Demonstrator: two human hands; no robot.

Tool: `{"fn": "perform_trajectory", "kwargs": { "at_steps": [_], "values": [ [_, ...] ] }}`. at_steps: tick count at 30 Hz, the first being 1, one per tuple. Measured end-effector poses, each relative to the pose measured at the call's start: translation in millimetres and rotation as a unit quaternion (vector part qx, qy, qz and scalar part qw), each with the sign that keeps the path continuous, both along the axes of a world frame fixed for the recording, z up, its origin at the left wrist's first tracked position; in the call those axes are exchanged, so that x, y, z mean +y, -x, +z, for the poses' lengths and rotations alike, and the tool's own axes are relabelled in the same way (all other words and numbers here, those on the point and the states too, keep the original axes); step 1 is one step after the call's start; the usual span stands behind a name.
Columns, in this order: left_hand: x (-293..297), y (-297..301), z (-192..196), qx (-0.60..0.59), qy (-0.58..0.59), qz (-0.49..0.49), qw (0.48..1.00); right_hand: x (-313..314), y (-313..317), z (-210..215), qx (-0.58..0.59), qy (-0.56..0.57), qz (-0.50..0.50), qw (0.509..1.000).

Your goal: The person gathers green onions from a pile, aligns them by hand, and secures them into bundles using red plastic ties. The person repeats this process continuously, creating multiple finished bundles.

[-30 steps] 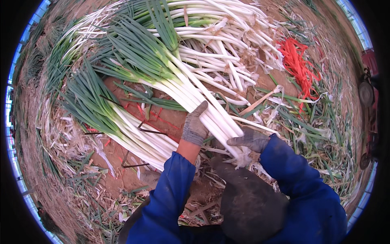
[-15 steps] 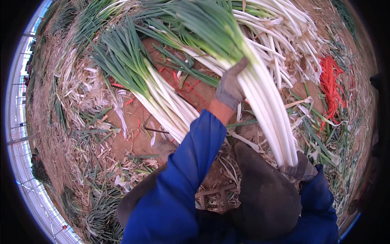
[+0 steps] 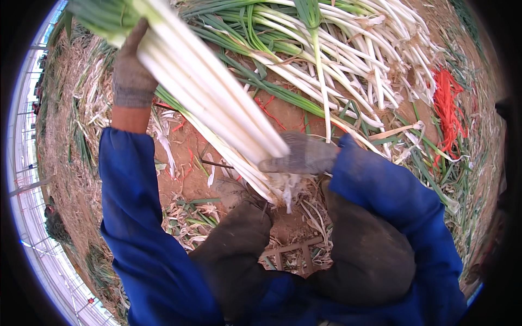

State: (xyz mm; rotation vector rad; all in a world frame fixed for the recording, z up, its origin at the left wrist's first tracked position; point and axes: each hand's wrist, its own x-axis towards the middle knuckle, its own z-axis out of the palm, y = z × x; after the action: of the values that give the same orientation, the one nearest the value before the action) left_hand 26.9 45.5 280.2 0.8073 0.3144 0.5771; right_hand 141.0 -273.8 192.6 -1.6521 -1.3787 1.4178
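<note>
A thick bunch of long green onions (image 3: 212,81) hangs slantwise in front of me, leaves at the upper left, white ends at the lower right. My gloved left hand (image 3: 133,79) is closed around it near where green meets white. At the white ends, my gloved right hand (image 3: 307,155) grips the bunch from beneath, its fingers partly hidden and blurred. Below the held bunch, another lot of green onions (image 3: 231,157) lies on the ground, mostly covered by it, with the root ends showing between my feet.
A large heap of loose green onions (image 3: 348,60) spreads at the far right. Beside it lies a tangle of red ties (image 3: 448,108). A dark thin rod (image 3: 217,163) sticks out near the grounded onions. Peeled skins and leaf scraps litter the soil.
Both hands have swung the held bunch leftward, from over the heap to above the onions on the ground. One green onion with its leaves up now shows on the heap's near side.
</note>
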Motion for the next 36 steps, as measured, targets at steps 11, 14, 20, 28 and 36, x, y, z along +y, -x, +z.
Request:
{"fn": "perform_trajectory", "kwargs": {
  "at_steps": [11,14,20,28,36],
  "values": [
    [-45.2,47.9,-252.3,0.317,0.217,0.14,0.912,-8.5,14.0,-152.6,0.107,0.306,0.087,0.942],
    [-58.7,31.1,-245.9,0.394,0.119,0.22,0.884,-32.3,23.4,-198.9,0.108,0.233,0.037,0.966],
    [-39.1,57.9,-273.5,0.435,0.048,0.213,0.874,-20.8,43.5,-223.2,0.177,0.261,0.031,0.949],
    [-55.3,26.9,-255.5,0.375,0.085,0.181,0.905,-33.6,15.2,-154.0,0.016,0.263,-0.069,0.962],
    [-59.5,29.6,-242.6,0.451,0.098,0.246,0.852,36.0,45.5,-118.0,0.012,0.075,0.128,0.989]
  ]
}}
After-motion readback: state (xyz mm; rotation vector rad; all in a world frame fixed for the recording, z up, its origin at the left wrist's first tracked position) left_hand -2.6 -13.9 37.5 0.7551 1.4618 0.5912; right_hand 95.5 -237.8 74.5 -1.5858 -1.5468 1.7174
